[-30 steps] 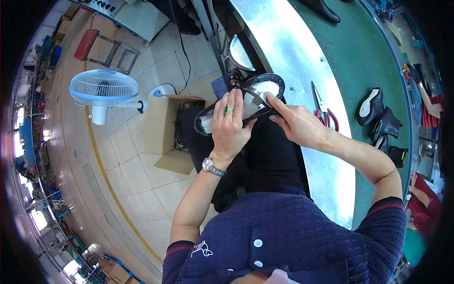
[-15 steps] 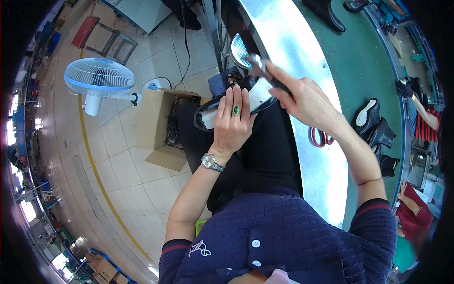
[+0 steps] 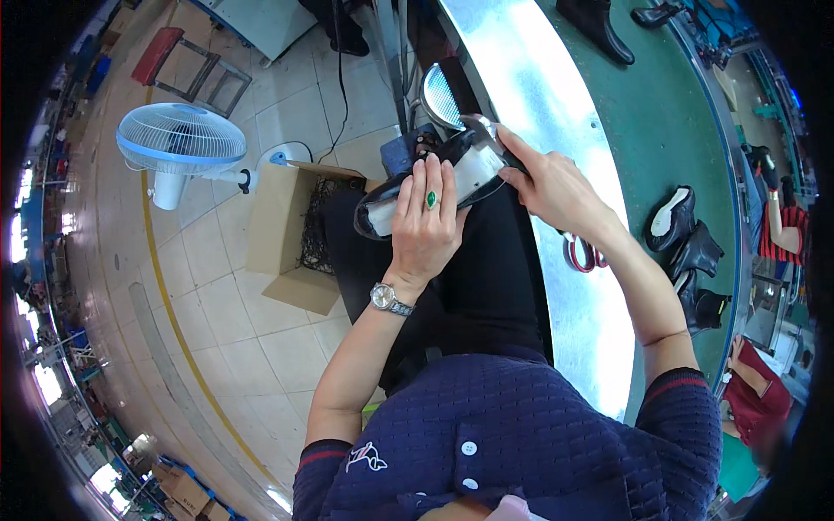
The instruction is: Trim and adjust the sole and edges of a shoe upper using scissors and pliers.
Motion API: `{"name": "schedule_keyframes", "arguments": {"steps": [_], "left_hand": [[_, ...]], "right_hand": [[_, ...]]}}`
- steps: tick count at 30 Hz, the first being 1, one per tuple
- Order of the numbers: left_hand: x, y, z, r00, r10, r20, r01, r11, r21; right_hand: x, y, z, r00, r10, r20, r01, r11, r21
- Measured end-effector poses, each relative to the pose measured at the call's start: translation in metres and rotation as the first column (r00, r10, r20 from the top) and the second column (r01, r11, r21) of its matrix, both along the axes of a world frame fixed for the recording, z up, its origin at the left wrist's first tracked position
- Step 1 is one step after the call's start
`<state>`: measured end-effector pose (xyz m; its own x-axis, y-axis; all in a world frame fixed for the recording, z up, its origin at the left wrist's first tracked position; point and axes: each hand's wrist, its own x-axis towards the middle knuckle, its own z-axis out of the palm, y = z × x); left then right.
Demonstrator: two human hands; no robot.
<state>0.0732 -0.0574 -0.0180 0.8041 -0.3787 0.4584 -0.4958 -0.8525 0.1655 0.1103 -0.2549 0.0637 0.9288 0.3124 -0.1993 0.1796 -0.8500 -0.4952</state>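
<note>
A black shoe upper point(image 3: 372, 224) with a whitish underside point(image 3: 476, 174) facing up rests across my lap. My left hand point(image 3: 424, 217) lies on it, fingers stretched flat over the white surface; a green-stone ring and a wristwatch are on this hand and wrist. In my right hand point(image 3: 556, 184) the fingers are closed round the handle of a hammer point(image 3: 478, 127). Its metal head is at the far right end of the shoe; whether it touches cannot be told. The handle is mostly hidden by my fingers.
Right of my lap runs a shiny metal bench point(image 3: 578, 321) with red-handled scissors point(image 3: 580, 253). Beyond it, a green surface carries black shoes point(image 3: 673, 217). On the left are an open cardboard box point(image 3: 278, 217) and a fan point(image 3: 182, 143). A round lamp point(image 3: 440, 95) stands ahead.
The hammer head has come down toward the shoe's far right end, and my right hand has shifted slightly left. My left hand and the shoe have barely moved.
</note>
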Motion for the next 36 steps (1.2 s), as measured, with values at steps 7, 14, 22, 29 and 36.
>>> {"name": "schedule_keyframes", "arguments": {"steps": [7, 14, 22, 29, 36], "left_hand": [[-0.005, -0.005, 0.002, 1.0, 0.0, 0.012, 0.0, 0.998, -0.062], [-0.008, -0.006, -0.003, 0.999, 0.003, 0.041, 0.001, 0.996, -0.092], [-0.01, -0.005, -0.006, 0.998, 0.024, 0.062, -0.014, 0.988, -0.156], [-0.009, 0.018, 0.029, 0.946, 0.139, -0.294, -0.154, 0.988, -0.03], [-0.018, 0.018, 0.007, 0.995, 0.096, -0.042, -0.089, 0.987, 0.136]], "right_hand": [[-0.011, 0.02, -0.006, 0.996, 0.063, 0.067, -0.057, 0.995, -0.086], [-0.021, 0.027, 0.011, 0.975, 0.034, 0.22, -0.033, 0.999, -0.009], [-0.028, 0.044, 0.019, 0.981, 0.11, 0.161, -0.088, 0.987, -0.137], [-0.019, 0.041, 0.013, 0.985, 0.154, 0.081, -0.128, 0.955, -0.268], [-0.032, 0.058, 0.011, 0.965, 0.073, 0.253, -0.034, 0.987, -0.156]]}}
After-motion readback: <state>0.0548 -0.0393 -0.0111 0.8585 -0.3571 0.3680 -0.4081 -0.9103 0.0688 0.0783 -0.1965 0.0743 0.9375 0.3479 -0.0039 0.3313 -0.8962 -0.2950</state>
